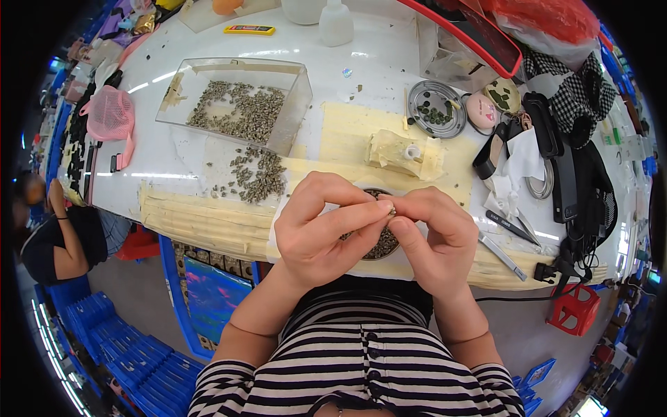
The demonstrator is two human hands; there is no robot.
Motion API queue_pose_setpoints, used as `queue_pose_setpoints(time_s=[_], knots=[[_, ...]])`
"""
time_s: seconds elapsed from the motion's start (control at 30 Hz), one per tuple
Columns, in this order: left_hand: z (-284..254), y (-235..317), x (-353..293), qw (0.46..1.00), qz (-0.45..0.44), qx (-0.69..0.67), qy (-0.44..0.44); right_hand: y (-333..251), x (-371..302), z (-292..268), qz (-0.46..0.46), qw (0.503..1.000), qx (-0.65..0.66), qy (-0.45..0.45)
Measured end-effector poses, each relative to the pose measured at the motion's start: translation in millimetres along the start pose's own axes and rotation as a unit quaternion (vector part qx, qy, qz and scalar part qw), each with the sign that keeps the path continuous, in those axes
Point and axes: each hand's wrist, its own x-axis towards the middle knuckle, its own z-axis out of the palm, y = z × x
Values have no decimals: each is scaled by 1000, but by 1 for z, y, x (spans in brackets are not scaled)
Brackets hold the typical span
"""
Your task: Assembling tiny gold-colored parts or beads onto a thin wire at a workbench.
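Observation:
My left hand [321, 233] and my right hand [439, 240] meet at the table's near edge, thumbs and forefingers pinched together. Between the fingertips is a small shiny metallic piece [392, 211], mostly hidden, so its kind is unclear. Under them a round dish [381, 258] holds many similar small grey pieces, partly covered by my fingers. To the left, a see-through plastic box [297, 104] lies with an open side toward me, and small metallic pieces [258, 174] spill from it onto the table. Just beyond my hands sits a tape-wrapped block [399, 154] with a white nozzle-like knob.
Farther right are a round metal dish [455, 125] with dark green pieces, tweezers [513, 228], a knife-like tool [501, 256] and black straps with cables [566, 181]. A red-rimmed case [511, 66] and white bottle [336, 24] stand behind. Another person [66, 240] sits at left.

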Motion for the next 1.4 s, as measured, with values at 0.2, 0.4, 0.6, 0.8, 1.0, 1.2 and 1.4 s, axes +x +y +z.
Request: queue_pose_setpoints(time_s=[0.2, 0.4, 0.6, 0.8, 1.0, 1.2, 1.4], knots=[[1, 0, 0, 1000, 9, -2, -7, -1, -2, -1, 106, 985, 139, 15], [6, 2, 1, 999, -10, 27, 24, -1, -1, -1, -99, 990, -74, 66], [5, 1, -1, 999, -10, 19, 28, -1, -2, 2, -92, 989, -103, 52], [3, 1, 1, 1000, 17, 7, 1, 4, -4, -2, 23, 999, 37, -6], [5, 1, 1, 1000, 13, 14, -2, 3, -4, -1, 51, 996, 66, 19], [3, 1, 0, 1000, 5, 13, -10, 0, -4, -2, 104, 985, 136, 0], [2, 1, -1, 1000, 10, 5, -19, 2, -5, -6, 131, 968, 209, -39]])
